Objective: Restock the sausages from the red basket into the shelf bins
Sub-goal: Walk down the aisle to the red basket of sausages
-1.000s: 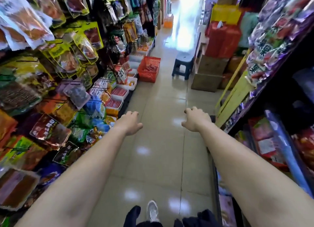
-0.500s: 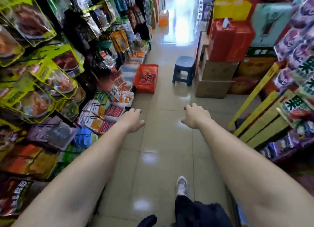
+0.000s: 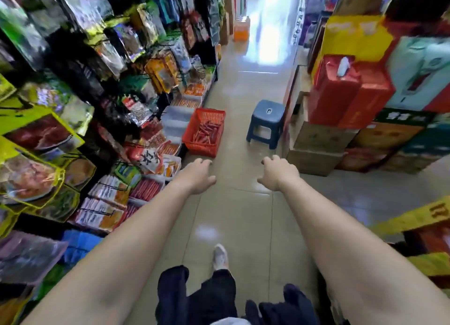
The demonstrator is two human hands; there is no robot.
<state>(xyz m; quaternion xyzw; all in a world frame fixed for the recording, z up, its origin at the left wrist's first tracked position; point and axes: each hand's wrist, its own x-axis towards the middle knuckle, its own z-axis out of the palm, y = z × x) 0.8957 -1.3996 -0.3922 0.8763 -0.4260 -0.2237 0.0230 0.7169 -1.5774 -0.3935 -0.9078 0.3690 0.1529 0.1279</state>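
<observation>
Stretching over glossy beige floor tiles, the left hand and right hand hung empty, fingers loosely curled. The red basket of sausages sat beside the shelf bins, near a blue stool.

Head camera looks forward-down along the aisle floor.

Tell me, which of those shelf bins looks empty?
The clear bin right beside the red basket; its neighbours hold red and orange packets.
</observation>
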